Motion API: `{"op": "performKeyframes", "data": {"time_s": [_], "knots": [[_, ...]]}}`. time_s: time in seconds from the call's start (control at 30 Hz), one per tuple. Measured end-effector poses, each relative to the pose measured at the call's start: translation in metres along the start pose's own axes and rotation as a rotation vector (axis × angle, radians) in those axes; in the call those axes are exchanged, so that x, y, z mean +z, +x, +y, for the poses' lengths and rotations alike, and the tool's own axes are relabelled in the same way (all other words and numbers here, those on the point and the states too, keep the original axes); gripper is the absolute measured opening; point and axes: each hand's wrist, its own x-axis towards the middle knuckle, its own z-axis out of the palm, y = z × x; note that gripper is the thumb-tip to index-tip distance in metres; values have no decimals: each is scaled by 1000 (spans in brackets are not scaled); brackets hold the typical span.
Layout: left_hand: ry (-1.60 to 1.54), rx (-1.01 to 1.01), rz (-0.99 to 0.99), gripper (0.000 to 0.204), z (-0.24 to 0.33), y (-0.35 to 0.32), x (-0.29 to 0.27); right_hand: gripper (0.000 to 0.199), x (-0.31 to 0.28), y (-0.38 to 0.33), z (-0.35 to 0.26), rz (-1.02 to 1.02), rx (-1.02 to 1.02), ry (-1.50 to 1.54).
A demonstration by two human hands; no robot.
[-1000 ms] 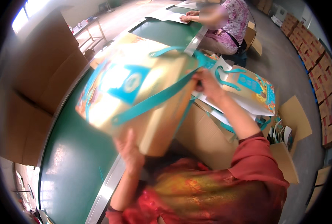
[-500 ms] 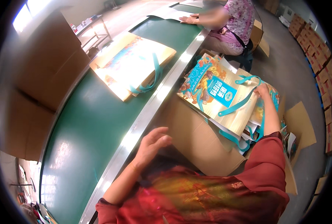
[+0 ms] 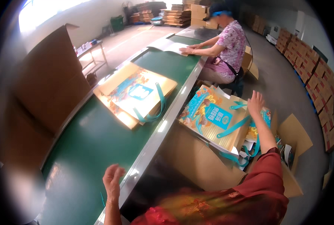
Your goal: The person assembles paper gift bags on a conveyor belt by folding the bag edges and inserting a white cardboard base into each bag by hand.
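My right hand (image 3: 255,103), fingers stretched and apart, is over the far right edge of a printed paper gift bag (image 3: 217,114) with teal strap handles. That bag lies on top of more bags in an open cardboard box (image 3: 197,150) at my right. No strap shows in my fingers. My left hand (image 3: 113,180) is raised over the green conveyor belt (image 3: 80,150) beside its metal rail, fingers loosely bent, holding nothing. Farther up the belt lies another flat gift bag (image 3: 137,93), its teal strap (image 3: 159,108) toward the rail.
Across the belt, a large brown cardboard sheet (image 3: 47,82) stands upright. A co-worker (image 3: 230,48) sits at the far right of the belt, both hands on a white sheet (image 3: 168,45). Stacked cartons (image 3: 305,71) line the right wall. Another open carton (image 3: 294,138) is beside my right arm.
My right hand has loosened from the bag's edge, its fingers now spread. My left hand has moved left and nearer to me, over the belt. The view has tilted up, showing more of the room.
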Motion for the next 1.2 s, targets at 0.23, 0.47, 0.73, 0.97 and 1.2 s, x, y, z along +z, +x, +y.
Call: {"op": "performKeyframes", "data": {"time_s": [0.23, 0.47, 0.73, 0.97, 1.2], "knots": [[528, 106, 302, 20, -10, -34, -56, 52, -119, 2, -252, -23, -688, 789], [764, 84, 471, 20, -17, -91, -93, 79, -109, -120, -432, -289, -1220, 579], [670, -12, 499, 19, -24, -75, -92, 48, -99, -124, -465, -600, -1226, 510], [711, 231, 247, 16, 1, -14, -53, 23, -105, -69, -480, 13, -1399, 431], [598, 187, 302, 14, 1, -17, -58, 19, -234, 11, -519, 387, -1250, 502]]}}
